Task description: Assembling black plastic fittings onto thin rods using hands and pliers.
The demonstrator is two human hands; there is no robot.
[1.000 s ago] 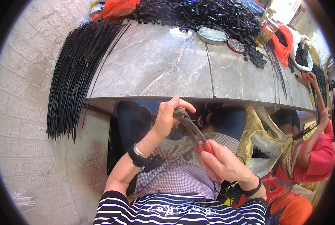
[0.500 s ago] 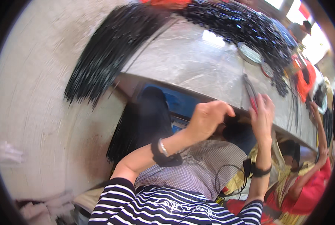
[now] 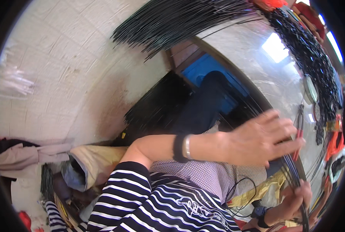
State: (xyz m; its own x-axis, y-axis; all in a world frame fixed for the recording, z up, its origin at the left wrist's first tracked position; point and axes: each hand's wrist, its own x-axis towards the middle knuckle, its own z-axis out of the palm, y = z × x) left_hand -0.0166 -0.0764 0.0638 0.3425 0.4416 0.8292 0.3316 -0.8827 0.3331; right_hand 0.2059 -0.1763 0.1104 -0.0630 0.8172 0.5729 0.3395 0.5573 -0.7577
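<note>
My left hand (image 3: 259, 139) reaches across to the right at the table's front edge. Its fingers are stretched out and a little apart, slightly smeared, with nothing visibly gripped. Below its fingertips runs a small bunch of thin dark cables (image 3: 291, 170), whose lower part my right hand (image 3: 294, 203) holds in closed fingers. Just beyond the left fingers, red-handled pliers (image 3: 299, 118) lie on the shiny metal table (image 3: 253, 58); their handles are partly hidden.
A big bundle of black strands (image 3: 180, 23) overhangs the table's far left end. Many short black pieces (image 3: 311, 50) are heaped along the far side, beside a round dish (image 3: 310, 89). A sack (image 3: 95, 162) stands at left. Another person's arm (image 3: 322, 201) shows at far right.
My view has swung, so the table now sits farther right. My right hand has left the pliers, which now lie on the table, and holds dark cables. The left hand's fingers have opened.
</note>
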